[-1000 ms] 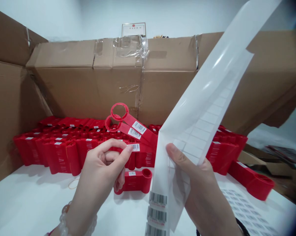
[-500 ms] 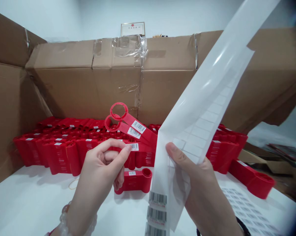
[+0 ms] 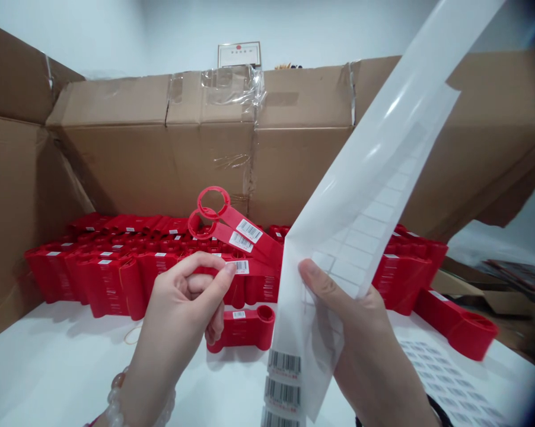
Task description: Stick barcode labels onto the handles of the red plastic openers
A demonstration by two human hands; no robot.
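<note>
Labelled red plastic spools (image 3: 101,287) are banked against a cardboard wall (image 3: 129,160) at left (most appear done). The left hand (image 3: 178,302) is held curled, forefinger tip just beside a barcode label (image 3: 241,267); whether it is gripped cannot be told. A backing strip (image 3: 365,237) is pinched by the right hand (image 3: 360,338), with unused barcode stickers (image 3: 283,388) left at its lower end.

Spools (image 3: 85,276) were stacked on the table (image 3: 49,362), against the carton wall (image 3: 161,160). Two more were leaned on the stack; one was laid in front of it, another to the right, beside a barcode sheet (image 3: 449,379). A label strip (image 3: 338,261) was held before the stack. A certificate (image 3: 239,54) was placed behind the carton wall.
</note>
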